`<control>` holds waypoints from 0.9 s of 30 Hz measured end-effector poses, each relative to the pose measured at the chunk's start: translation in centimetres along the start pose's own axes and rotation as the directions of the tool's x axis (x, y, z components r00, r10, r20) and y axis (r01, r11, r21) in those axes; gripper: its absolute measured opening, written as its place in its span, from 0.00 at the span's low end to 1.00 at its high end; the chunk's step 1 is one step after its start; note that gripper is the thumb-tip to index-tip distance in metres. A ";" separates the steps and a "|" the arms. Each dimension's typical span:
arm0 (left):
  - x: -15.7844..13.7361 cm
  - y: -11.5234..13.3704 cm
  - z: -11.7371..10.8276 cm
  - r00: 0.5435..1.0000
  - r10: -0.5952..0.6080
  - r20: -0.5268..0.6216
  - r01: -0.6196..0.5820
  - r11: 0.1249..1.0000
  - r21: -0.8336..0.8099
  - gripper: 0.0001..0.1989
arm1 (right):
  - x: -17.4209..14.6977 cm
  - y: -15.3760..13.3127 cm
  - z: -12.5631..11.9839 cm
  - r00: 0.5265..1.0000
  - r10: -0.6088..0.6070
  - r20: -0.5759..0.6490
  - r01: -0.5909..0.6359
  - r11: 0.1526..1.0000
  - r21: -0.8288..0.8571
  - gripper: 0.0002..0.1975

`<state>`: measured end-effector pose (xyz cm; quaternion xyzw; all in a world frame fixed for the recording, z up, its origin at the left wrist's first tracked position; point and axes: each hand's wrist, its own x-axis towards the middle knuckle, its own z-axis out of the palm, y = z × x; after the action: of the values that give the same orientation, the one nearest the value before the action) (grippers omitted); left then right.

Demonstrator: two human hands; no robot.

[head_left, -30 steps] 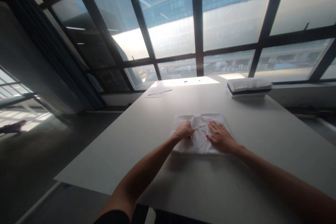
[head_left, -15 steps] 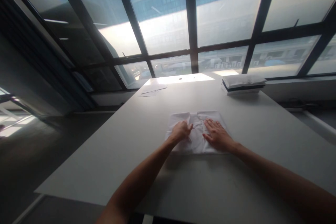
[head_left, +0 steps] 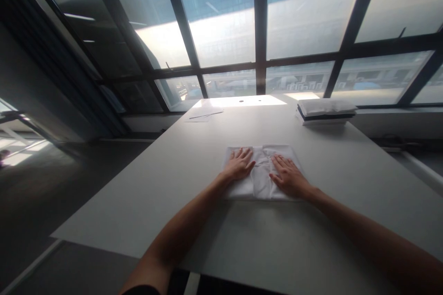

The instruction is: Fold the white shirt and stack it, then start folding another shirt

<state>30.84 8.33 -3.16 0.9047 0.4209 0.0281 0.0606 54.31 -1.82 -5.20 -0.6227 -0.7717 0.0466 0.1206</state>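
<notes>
A folded white cloth (head_left: pixel 262 184), perhaps a garment, lies flat on the white table (head_left: pixel 145 203) in front of me. Its two side panels fold inward, and a wrinkled strip shows down the middle. My left hand (head_left: pixel 239 164) rests palm down on the left panel with its fingers spread. On the right panel lies my right hand (head_left: pixel 288 176), also flat, fingers stretched out toward the far edge. Neither hand grips the fabric; parts of both panels are hidden beneath my palms.
A stack of folded white and dark cloths (head_left: pixel 326 111) sits at the table's far right. Thin papers (head_left: pixel 202 115) lie at the far left, with a slim stick-like thing on them. Large dark-framed windows (head_left: pixel 261 27) rise behind the table.
My left hand has opened from curled fingers to flat and moved slightly forward on the left panel. The right hand stays flat in place. The view has shifted a little.
</notes>
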 end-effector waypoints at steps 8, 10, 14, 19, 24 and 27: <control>-0.6 1.0 1.0 0.999 0.044 0.013 -0.044 0.999 0.016 0.38 | 0.0 0.2 0.3 1.000 -0.010 -0.027 0.011 1.000 0.016 0.37; -0.8 1.3 1.4 1.000 0.028 -0.011 -0.028 0.999 0.026 0.38 | 0.0 0.1 0.2 1.000 -0.007 -0.022 0.008 1.000 0.012 0.37; -1.3 2.1 1.9 1.000 0.021 -0.019 -0.021 0.999 0.032 0.40 | 0.0 0.1 0.2 1.000 -0.009 -0.014 0.009 1.000 0.011 0.37; -2.7 2.8 1.4 0.998 0.040 -0.055 -0.039 0.999 0.023 0.37 | 0.1 0.4 0.7 1.000 -0.007 -0.031 0.007 1.000 0.024 0.37; -5.2 3.0 0.8 0.987 0.159 0.007 -0.159 0.987 0.029 0.39 | 0.1 0.5 1.1 0.999 -0.014 -0.040 0.015 0.999 0.033 0.37; -5.9 3.0 0.8 0.981 0.191 0.010 -0.192 0.981 0.024 0.38 | 0.2 0.6 0.9 0.999 -0.011 -0.042 0.013 0.999 0.036 0.37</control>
<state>29.42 1.79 -3.52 0.9417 0.3320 0.0249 0.0480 54.63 -1.44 -6.21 -0.6166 -0.7717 0.0467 0.1483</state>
